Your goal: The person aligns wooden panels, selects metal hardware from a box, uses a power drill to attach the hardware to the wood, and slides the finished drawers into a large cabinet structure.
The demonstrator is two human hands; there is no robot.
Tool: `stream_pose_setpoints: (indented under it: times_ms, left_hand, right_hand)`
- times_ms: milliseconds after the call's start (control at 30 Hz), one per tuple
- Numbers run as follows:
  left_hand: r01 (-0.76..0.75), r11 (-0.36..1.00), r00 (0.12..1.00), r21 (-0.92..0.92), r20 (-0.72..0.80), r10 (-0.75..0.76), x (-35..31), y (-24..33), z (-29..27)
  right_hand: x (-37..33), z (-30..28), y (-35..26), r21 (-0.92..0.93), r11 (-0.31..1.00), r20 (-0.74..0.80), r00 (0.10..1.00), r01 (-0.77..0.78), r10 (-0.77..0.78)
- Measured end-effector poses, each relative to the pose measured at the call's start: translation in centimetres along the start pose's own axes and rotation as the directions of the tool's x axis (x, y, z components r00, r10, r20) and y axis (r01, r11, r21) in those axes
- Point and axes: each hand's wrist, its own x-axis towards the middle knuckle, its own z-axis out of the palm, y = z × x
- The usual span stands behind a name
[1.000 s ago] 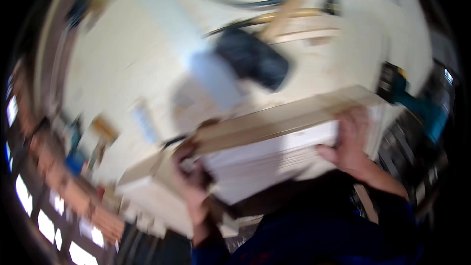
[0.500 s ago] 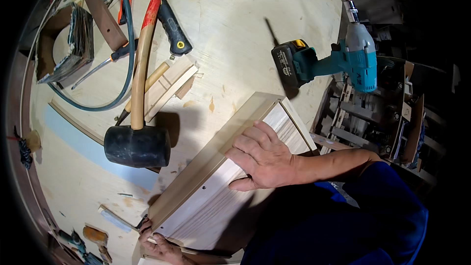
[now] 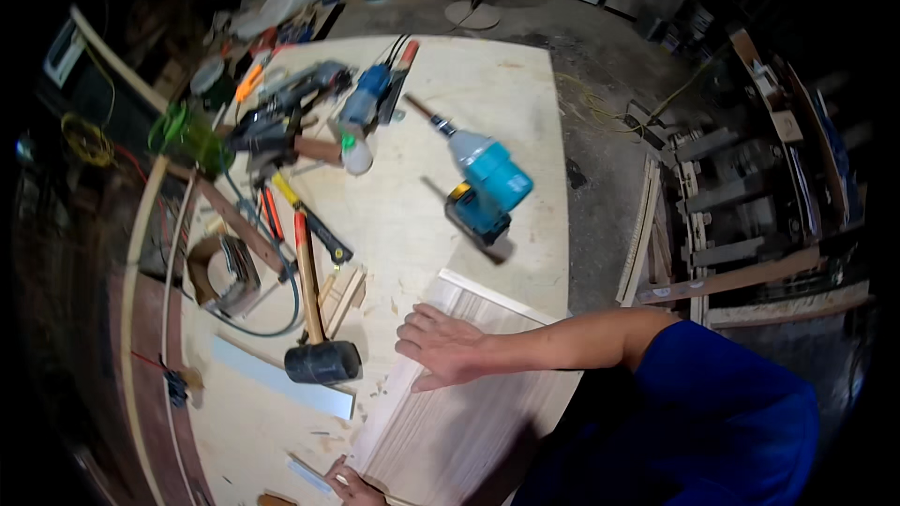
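Right hand spread wide on the wooden panel, left hand at its corner (grip? can't tell), mallet lying nearby

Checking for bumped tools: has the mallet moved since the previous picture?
No: the view shifted, but the mallet keeps its place beside the pale strip on the table.

The wooden panel looks smooth and matt (its grain shows), the mallet head dull, rubbery.
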Motion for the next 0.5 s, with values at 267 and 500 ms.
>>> stream_pose_setpoints:
  times_ms: [267,500]
  left_hand:
    - [0.521,0.426,0.853,-0.740,0.457,-0.251,1.7,3.0,-2.9]
    - [0.123,0.904,0.992,-0.410,0.070,-0.103,1.4,2.5,-2.9]
  right_hand:
    - [-5.0,1.3,-4.0,-0.052,0.997,-0.426,0.902,0.056,-0.073]
    - [-20.5,2.5,-8.7,0.480,0.816,-0.044,0.937,0.324,-0.346]
